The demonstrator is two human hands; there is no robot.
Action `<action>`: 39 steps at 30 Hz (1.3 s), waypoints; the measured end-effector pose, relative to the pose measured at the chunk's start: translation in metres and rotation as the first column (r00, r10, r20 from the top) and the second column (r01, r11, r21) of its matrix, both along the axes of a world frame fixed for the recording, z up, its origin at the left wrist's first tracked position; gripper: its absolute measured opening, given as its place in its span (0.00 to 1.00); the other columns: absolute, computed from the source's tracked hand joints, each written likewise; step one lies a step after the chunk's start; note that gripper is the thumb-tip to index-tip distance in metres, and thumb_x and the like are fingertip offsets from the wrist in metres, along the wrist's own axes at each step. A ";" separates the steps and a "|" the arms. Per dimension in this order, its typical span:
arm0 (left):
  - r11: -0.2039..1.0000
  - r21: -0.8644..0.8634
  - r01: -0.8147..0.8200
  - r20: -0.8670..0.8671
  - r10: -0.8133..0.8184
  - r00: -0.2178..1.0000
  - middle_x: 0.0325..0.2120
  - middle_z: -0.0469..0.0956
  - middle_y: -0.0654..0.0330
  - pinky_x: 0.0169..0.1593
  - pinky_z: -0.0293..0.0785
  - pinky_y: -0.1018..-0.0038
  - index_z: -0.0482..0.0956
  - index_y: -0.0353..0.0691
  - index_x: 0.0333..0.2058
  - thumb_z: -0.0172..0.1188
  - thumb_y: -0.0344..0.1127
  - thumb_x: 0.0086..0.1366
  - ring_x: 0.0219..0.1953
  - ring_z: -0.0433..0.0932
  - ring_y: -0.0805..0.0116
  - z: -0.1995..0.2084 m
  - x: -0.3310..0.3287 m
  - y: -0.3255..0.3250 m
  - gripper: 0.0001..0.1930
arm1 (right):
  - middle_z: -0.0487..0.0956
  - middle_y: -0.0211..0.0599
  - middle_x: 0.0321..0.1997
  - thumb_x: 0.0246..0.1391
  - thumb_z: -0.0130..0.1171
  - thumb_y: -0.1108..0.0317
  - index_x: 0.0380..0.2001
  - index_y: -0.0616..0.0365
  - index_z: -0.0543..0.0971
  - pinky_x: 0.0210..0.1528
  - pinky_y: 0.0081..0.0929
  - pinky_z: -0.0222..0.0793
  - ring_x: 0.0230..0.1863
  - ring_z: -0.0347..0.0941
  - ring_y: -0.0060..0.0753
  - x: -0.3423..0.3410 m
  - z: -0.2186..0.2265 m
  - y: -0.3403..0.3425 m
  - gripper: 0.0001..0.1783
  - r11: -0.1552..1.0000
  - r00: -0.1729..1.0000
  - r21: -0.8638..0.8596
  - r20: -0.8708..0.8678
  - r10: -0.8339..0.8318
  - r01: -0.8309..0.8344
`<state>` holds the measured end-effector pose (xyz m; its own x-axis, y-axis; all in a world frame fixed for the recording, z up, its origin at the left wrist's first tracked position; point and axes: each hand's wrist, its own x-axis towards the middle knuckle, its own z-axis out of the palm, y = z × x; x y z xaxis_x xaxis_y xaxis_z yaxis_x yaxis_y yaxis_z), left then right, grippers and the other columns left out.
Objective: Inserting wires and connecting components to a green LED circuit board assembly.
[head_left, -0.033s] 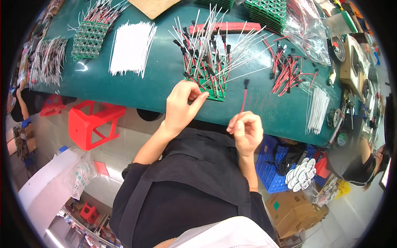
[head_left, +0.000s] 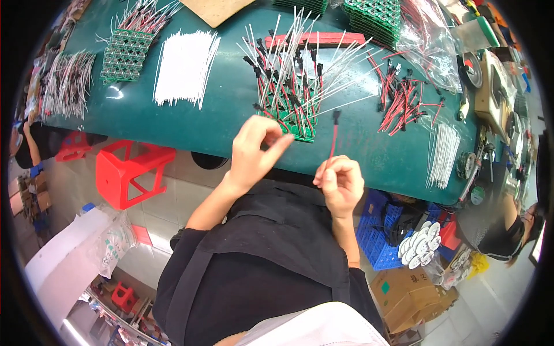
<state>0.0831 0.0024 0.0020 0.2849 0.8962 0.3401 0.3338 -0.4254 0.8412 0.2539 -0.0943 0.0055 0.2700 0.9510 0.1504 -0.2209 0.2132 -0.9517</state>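
Note:
My right hand (head_left: pixel 341 183) pinches a short red wire lead (head_left: pixel 333 140), which stands upright with its black connector (head_left: pixel 336 117) at the top. At the near left corner of a green circuit board panel (head_left: pixel 301 138), my left hand (head_left: pixel 253 147) has its fingers curled and its thumb apart, reaching toward the board's edge. Nothing shows between those fingers; whether they touch the board I cannot make out. Many red-and-black leads with black connectors (head_left: pixel 296 99) and white wires (head_left: pixel 276 63) stick up from the panel, hiding much of it.
A loose pile of red leads (head_left: pixel 401 104) lies to the right, beside a bundle of white wires (head_left: pixel 443 154). Further left are white wires (head_left: pixel 186 69) and another wired panel (head_left: pixel 123 56). A red foam strip (head_left: pixel 340 39) and stacked green panels (head_left: pixel 374 20) sit behind.
My right hand has shifted slightly left with the wire lead, bringing its connector nearer the panel. The left thumb has dropped a little.

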 end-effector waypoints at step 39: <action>0.980 -0.194 0.052 0.300 0.008 0.954 0.33 0.80 0.60 0.39 0.77 0.74 0.79 0.33 0.31 0.64 0.29 0.61 0.31 0.80 0.70 -0.008 -0.021 0.010 0.05 | 0.76 0.43 0.23 0.52 0.64 0.62 0.23 0.59 0.71 0.30 0.35 0.67 0.26 0.72 0.40 0.181 -0.078 0.051 0.15 0.870 0.094 0.058 0.989 -0.118 0.489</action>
<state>0.0624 0.0122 -0.0059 0.2182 0.9485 0.2294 0.0475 -0.2451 0.9683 0.4345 -0.0432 -0.0723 0.3603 0.8675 0.3428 0.9088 -0.2436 -0.3387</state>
